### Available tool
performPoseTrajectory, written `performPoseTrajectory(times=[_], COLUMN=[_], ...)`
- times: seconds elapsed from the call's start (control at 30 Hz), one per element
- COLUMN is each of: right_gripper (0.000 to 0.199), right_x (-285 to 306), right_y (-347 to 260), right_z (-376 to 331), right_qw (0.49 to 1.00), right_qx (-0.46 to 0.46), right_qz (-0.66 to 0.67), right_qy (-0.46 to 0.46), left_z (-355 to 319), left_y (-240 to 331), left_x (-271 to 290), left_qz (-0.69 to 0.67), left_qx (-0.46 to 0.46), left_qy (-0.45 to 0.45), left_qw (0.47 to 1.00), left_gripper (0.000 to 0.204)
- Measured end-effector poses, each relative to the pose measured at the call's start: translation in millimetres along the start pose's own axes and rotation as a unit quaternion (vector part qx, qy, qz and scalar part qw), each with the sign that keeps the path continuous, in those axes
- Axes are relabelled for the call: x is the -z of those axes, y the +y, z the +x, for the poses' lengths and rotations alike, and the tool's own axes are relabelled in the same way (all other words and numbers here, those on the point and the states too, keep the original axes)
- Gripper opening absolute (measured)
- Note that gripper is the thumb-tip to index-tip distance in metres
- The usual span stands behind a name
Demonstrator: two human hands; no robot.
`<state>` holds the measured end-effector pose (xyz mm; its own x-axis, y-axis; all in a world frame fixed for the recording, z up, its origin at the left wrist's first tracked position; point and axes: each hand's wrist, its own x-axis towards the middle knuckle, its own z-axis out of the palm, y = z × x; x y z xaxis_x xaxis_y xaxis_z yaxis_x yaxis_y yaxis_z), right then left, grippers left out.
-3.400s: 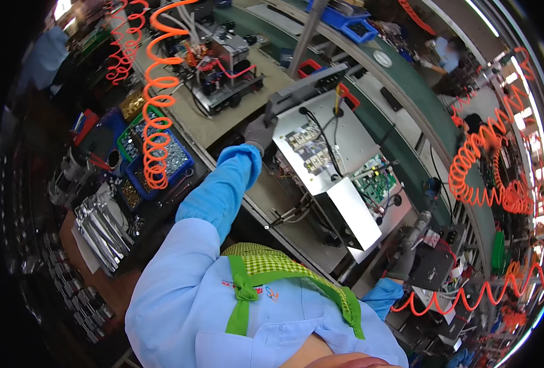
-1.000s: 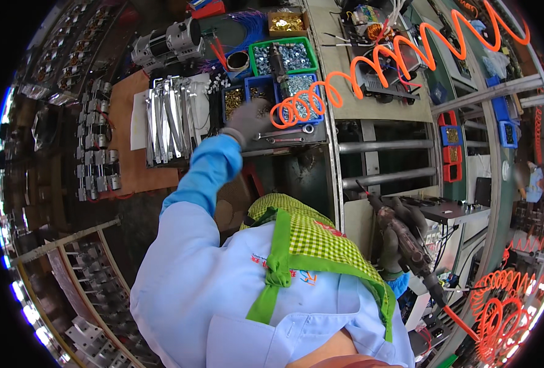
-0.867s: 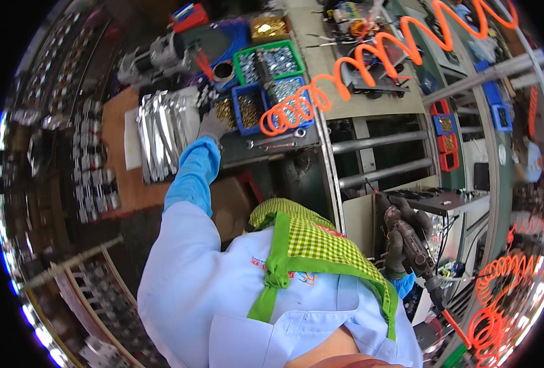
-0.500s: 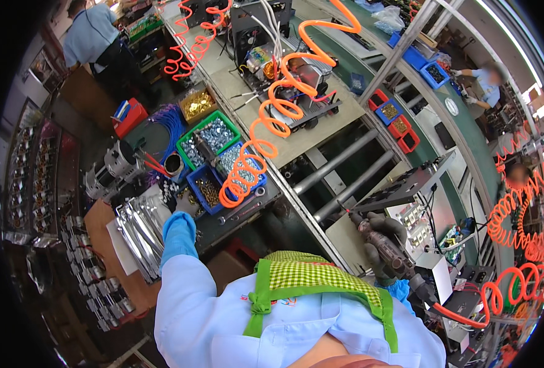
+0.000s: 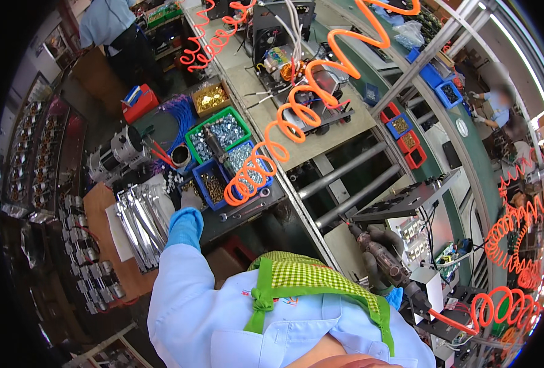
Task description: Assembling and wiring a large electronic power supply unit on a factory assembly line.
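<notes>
My left hand [image 5: 191, 198], in a grey glove below a blue cuff, reaches to the left side of a blue bin [image 5: 212, 184] of brass-coloured screws. Its fingertips are too small and dark to make out. At the right, my gloved right hand [image 5: 374, 268] is wrapped around a dark air screwdriver [image 5: 401, 280] with an orange hose at its rear. The driver's tip points up and left, beside a black metal panel [image 5: 401, 199]. Close to my left hand lie a bundle of shiny metal strips [image 5: 142, 224] and two wrenches [image 5: 247, 210].
A green bin [image 5: 229, 127] and another blue bin [image 5: 247, 161] hold silvery fasteners. An orange coiled hose [image 5: 296, 110] hangs over the bench. Metal rollers [image 5: 345, 172] span a gap before me. A motor [image 5: 122, 152] sits at left; other people work farther off.
The view has shifted, so the bench sits farther right and lower. My left hand has moved slightly up beside the screw bin. My right hand still grips the air screwdriver.
</notes>
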<state>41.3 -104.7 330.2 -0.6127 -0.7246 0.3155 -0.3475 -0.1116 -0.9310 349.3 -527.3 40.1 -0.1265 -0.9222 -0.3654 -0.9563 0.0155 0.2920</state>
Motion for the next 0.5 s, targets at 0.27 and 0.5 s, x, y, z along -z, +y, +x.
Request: performPoseTrajectory(times=[0.27,0.5], right_gripper=[0.062,0.061], right_x=[-5.7,-2.9], right_y=[-4.5,6.6], right_z=[6.2,5.1], right_qw=[1.0,1.0], right_qx=[-0.012,-0.008], right_qz=[0.004,0.017], right_qy=[-0.002,-0.005], left_z=[14.5,-0.4], left_y=[9.5,2.8], left_x=[-0.3,6.3], left_qz=[0.006,-0.013], left_qx=[0.073,0.002], left_qy=[-0.065,-0.042], left_qw=[0.995,0.999], left_gripper=[0.043,0.034])
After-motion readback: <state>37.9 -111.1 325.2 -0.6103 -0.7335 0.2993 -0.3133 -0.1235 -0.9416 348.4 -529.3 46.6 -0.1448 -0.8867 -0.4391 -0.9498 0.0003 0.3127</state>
